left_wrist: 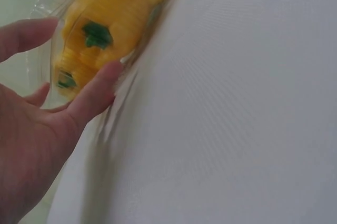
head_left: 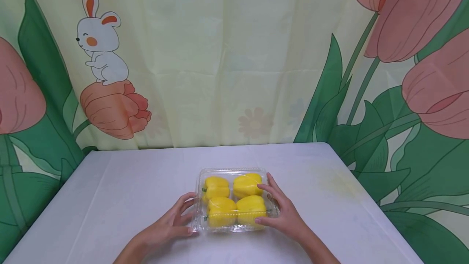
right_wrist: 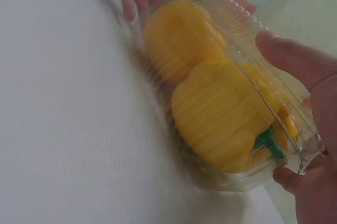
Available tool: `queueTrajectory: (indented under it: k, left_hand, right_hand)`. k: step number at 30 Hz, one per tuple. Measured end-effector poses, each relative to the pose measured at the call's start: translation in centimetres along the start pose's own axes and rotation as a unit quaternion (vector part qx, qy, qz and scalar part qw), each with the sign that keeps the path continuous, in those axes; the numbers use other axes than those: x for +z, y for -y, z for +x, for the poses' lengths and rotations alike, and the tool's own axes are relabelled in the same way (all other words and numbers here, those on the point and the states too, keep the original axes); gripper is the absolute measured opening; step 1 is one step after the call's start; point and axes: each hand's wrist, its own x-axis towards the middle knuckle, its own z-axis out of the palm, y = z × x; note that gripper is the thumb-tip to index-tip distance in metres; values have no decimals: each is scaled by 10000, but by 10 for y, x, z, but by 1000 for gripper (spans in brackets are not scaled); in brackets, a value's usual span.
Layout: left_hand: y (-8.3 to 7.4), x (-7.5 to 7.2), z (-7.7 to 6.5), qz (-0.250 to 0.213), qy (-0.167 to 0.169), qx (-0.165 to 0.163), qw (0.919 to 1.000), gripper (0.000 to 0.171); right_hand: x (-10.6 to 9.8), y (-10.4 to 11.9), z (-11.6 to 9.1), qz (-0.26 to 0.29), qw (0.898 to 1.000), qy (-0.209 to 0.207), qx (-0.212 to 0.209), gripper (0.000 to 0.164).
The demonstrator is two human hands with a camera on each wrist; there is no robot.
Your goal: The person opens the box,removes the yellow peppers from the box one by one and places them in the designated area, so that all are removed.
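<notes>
On the L, left hand has thumb & fingers spread apart, tips at the side of a clear plastic box; on the R, right hand grips the box's edge, thumb over its front. Btwn them the box sits mid-table w/ 4 yellow bell peppers inside, 2x2; behind the white table, a curtain w/ tulips & a rabbit.

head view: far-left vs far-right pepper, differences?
The far-left pepper shows a green stem; the far-right pepper shows none there. A fingertip of the right hand overlaps the far-right pepper; no finger overlaps the far-left pepper. Both: yellow, inside the clear box.
</notes>
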Motion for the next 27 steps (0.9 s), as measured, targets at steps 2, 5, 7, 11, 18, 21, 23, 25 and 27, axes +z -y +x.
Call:
queueTrajectory:
  k: [2,5,7,11,18,21,23,25,27]
  left_hand:
    - [0,0,0,-97,1,-74,9999,81]
    - [0,1,2,-157,-66,-201,9997,79]
    - [1,1,2,-200,-47,-189,9996,78]
    - [1,2,2,-259,-31,-166,9995,78]
    - [4,3,3,-473,44,-126,9988,79]
    - [5,3,3,-475,50,-145,9988,78]
    - [5,3,3,-451,18,-192,9988,77]
    - [5,3,3,-465,12,-243,9986,75]
    - [5,4,4,-540,14,-312,9981,74]
  right_hand:
    - [0,0,0,18,10000,-1,23,75]
    - [0,0,0,76,10000,-10,42,73]
    - [0,0,0,107,9999,-23,49,73]
    - [1,0,-1,112,9999,-26,49,74]
    - [-1,3,-1,134,9998,14,143,75]
    - [-2,4,-1,163,9997,22,181,77]
    - [-2,4,-1,201,9996,21,210,78]
    - [-2,4,-1,219,9995,4,211,78]
    - [-2,2,-1,244,9995,-25,200,77]
